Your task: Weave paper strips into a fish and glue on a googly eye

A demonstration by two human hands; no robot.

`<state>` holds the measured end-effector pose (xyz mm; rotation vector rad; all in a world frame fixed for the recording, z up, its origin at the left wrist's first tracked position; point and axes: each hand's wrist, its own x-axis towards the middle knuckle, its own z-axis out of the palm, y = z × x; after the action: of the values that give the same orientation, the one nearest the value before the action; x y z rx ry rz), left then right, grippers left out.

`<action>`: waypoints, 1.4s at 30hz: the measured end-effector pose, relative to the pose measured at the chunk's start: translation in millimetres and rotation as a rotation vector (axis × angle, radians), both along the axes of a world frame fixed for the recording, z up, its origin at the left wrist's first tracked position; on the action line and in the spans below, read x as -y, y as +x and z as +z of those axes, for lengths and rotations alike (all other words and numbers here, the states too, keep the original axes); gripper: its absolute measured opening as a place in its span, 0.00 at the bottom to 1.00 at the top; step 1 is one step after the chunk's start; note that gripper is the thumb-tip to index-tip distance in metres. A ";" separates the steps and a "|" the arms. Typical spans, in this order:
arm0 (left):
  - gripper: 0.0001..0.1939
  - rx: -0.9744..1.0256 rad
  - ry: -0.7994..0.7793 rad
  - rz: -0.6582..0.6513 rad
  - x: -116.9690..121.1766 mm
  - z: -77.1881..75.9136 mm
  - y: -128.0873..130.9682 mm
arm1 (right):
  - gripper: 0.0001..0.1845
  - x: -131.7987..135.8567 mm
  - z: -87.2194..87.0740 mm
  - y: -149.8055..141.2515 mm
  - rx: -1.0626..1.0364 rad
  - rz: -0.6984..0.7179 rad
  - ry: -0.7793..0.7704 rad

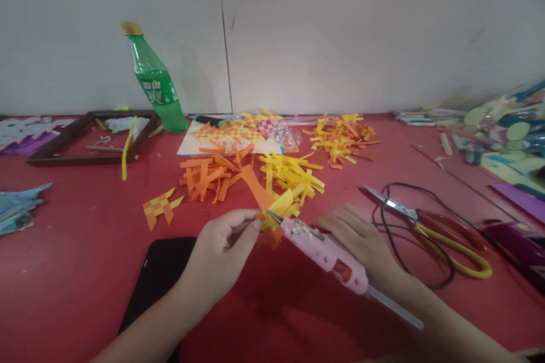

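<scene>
Between thumb and fingers, my left hand pinches a small woven piece of orange and yellow paper strips. A pink glue gun is gripped in my right hand, its metal nozzle at the yellow strip of that piece; I cannot tell whether it touches. A clear glue stick sticks out of the gun's rear end. Behind my hands lie piles of orange strips and yellow strips. To the left is a finished-looking woven paper fish.
A black phone lies by my left forearm. Scissors and a black cord are at the right. A green bottle and a brown frame stand and lie near the wall. Mixed strips lie at the back.
</scene>
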<state>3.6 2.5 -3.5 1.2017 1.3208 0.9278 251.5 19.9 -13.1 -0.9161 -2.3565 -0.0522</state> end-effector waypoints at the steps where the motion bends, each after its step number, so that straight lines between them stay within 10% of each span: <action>1: 0.14 -0.015 0.013 -0.004 0.3 0.0 0.0 | 0.11 -0.2 0.4 -0.3 -0.003 0.004 0.002; 42: 0.13 -0.086 0.088 0.045 -0.2 3.6 -1.7 | 0.04 12.0 -2.8 -5.9 -0.102 0.000 -0.102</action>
<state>1.9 2.7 0.1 1.2960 1.3925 0.9849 245.6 7.9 -15.9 -0.9445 -2.2816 0.1129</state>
